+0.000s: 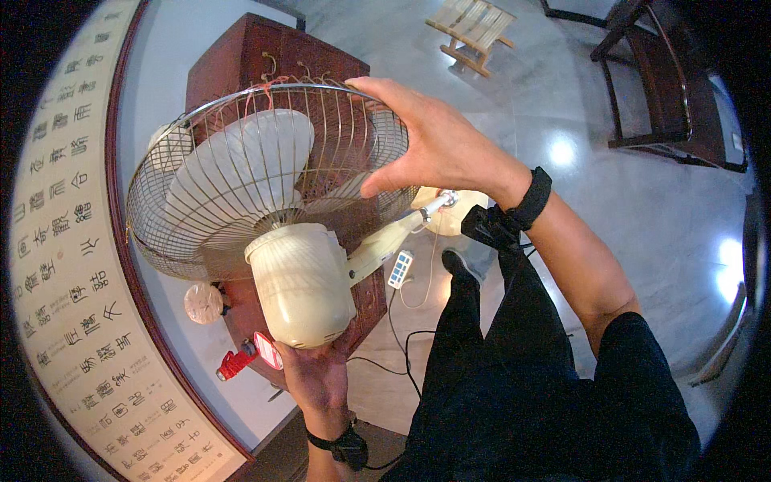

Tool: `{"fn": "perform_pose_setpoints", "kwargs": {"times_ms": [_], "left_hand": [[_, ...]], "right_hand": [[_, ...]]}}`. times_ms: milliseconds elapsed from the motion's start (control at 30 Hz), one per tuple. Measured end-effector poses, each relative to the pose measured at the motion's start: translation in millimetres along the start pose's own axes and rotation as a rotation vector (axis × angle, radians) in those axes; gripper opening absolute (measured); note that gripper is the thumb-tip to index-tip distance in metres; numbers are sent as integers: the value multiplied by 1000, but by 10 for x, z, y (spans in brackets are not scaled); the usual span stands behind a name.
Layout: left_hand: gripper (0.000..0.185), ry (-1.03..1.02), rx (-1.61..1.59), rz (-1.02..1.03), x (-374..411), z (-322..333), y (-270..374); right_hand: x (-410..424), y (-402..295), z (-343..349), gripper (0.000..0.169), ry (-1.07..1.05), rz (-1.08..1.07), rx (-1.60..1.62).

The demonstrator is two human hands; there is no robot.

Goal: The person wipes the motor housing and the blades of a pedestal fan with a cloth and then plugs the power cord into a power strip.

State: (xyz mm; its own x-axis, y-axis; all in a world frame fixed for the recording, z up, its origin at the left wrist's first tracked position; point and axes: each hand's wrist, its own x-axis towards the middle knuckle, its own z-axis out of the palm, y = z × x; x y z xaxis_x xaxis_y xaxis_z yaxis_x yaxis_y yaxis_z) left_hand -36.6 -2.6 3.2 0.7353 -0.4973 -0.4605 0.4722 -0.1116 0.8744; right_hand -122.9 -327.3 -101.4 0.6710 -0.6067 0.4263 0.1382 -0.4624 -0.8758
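A cream standing fan is tilted before me, its wire guard [217, 241] around pale blades [253, 156]. My right hand [427, 132] grips the guard's rim, thumb on the near side and fingers at the top edge. My left hand [319, 376] is against the rear end of the fan's motor housing [301, 283]; its fingers are mostly hidden. Pinkish-red ties [268, 90] hang on the guard's upper rim. The fan's neck [385, 247] leads to a metal pole [437, 203] and a round cream base [461, 220] on the floor.
Behind the fan stands a dark red wooden cabinet [223, 60]. A power strip [400, 269] and cables lie near my feet. A red flashlight-like object [235, 363] is at lower left. Framed calligraphy [72, 253] hangs on the wall. Further off are a folding stool [473, 24] and dark wooden furniture [668, 78].
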Motion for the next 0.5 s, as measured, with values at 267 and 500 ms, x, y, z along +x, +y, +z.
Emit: {"fn": "perform_pose_setpoints", "kwargs": {"times_ms": [267,500], "left_hand": [[70,50,6,3,-17,39,33],[67,119,-22,-14,23,34,63]], "right_hand": [[-32,22,30,108,-10,32,13],[-79,138,165,109,55,14,77]]}}
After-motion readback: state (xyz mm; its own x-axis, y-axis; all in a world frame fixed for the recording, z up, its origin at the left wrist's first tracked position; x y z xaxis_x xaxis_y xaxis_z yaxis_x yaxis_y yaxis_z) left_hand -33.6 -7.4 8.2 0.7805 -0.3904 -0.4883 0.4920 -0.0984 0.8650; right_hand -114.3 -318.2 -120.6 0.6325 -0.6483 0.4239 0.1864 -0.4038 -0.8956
